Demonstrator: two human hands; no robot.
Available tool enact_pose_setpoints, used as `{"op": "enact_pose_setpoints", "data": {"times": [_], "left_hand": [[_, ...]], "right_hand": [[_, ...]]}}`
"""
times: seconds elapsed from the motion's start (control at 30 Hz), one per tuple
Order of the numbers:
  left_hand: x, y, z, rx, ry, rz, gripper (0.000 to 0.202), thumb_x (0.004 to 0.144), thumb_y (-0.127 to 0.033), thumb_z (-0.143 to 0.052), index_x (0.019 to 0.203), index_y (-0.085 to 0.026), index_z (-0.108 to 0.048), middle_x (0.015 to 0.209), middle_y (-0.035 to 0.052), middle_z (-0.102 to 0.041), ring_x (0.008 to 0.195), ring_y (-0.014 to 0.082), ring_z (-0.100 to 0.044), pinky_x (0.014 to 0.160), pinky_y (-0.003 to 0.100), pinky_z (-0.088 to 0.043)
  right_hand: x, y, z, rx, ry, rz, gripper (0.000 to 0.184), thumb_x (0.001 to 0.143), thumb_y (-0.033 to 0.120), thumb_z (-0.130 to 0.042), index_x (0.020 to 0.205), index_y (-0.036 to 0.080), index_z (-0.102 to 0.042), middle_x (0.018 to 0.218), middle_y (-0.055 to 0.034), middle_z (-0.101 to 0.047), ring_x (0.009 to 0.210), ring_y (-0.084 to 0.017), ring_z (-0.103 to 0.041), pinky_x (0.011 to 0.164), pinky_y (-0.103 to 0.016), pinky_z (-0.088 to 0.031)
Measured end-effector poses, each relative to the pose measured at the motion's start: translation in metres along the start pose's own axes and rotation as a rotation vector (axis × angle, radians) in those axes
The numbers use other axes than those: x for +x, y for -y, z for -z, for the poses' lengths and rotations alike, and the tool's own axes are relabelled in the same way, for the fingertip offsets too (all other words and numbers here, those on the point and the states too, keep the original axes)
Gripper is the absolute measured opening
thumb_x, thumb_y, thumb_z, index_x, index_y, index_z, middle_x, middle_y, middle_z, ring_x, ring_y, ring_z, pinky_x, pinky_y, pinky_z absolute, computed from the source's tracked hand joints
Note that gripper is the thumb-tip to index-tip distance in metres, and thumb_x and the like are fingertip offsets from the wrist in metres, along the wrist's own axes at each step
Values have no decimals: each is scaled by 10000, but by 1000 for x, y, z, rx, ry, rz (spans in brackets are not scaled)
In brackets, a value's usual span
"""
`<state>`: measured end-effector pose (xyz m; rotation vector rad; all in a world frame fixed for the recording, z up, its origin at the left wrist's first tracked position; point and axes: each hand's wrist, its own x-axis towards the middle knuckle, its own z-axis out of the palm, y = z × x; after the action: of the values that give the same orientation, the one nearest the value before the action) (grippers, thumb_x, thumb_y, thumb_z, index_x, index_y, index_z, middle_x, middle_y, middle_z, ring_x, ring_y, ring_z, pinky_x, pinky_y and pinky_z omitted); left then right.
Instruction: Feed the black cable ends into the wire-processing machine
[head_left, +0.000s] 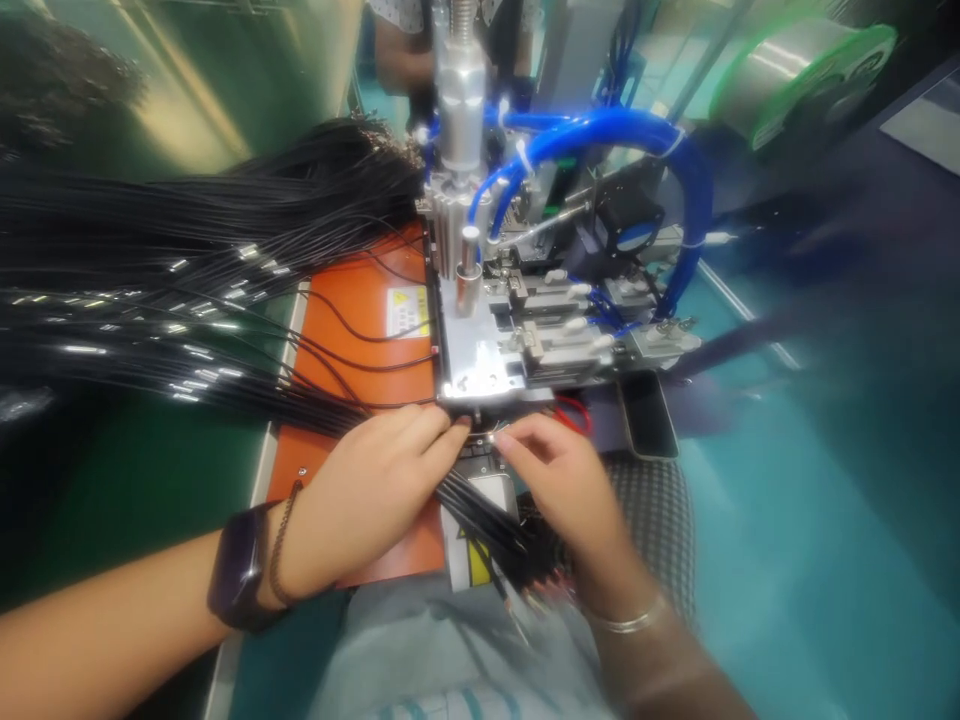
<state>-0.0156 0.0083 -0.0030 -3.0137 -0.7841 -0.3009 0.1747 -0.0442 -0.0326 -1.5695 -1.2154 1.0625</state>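
Observation:
In the head view my left hand is closed, fingers pinched at the front edge of a metal machine. It lies over a bundle of black cables, whose bared, coppery ends hang over my lap. My right hand faces it, thumb and forefinger pinched on a tiny pale wire end. A thin wire spans the gap between both sets of fingertips, just below the machine's plate. The cable part inside my left fingers is mostly hidden.
Many black cables spread across the left over an orange plate. Blue tubes arch above the machine. A phone lies at right, with a green-rimmed spool farther back. A person is behind the machine.

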Motion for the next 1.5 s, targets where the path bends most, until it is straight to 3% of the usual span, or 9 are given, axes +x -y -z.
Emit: {"op": "enact_pose_setpoints", "data": {"times": [0.27,0.6,0.7,0.83,1.07,1.3,1.5], "left_hand": [[4,5,-1,-15,59,-83,341,912,-152,-393,1226,-219,-509,828,25,-536,760,185,-505,613,309,-433],[5,4,1,18,103,-82,338,910,-143,-398,1213,-227,-520,839,26,-522,775,188,-487,623,320,-418],[5,3,1,37,107,-83,339,902,-137,-403,1208,-221,-523,840,32,-514,772,191,-483,626,321,-420],[5,1,1,86,113,-109,347,884,-121,-416,1204,-205,-521,828,38,-501,778,202,-485,624,327,-425],[4,-2,1,138,130,-122,464,861,-67,-405,1301,-207,-459,826,43,-487,794,210,-495,640,328,-442],[2,-4,-2,157,108,-90,493,861,-85,-393,1326,-240,-434,822,47,-451,678,181,-454,567,296,-385],[-1,-5,-3,145,144,-73,528,840,-145,-423,1359,-230,-384,842,58,-452,672,182,-453,571,294,-389]], "right_hand": [[-3,-15,-1,95,-18,-86,119,831,283,-547,766,196,-596,766,0,-611,725,-148,-558,605,-237,-415],[1,-14,-2,49,-5,-144,99,792,233,-564,705,186,-576,641,27,-539,584,-115,-481,527,-228,-362],[2,-14,-1,59,-12,-101,32,780,204,-577,759,188,-596,658,27,-541,602,-116,-490,549,-230,-384],[0,-15,0,148,-11,-17,103,809,211,-573,890,205,-635,786,1,-611,704,-131,-550,617,-239,-434],[2,-16,-2,16,-87,56,76,829,225,-581,783,206,-637,772,7,-626,717,-131,-557,656,-249,-427],[1,-11,0,-52,-29,-29,132,851,255,-550,749,195,-609,674,23,-582,618,-122,-522,556,-238,-393],[1,-1,2,-258,-65,187,115,853,153,-547,753,189,-593,720,21,-568,707,-123,-526,655,-234,-398]]}}
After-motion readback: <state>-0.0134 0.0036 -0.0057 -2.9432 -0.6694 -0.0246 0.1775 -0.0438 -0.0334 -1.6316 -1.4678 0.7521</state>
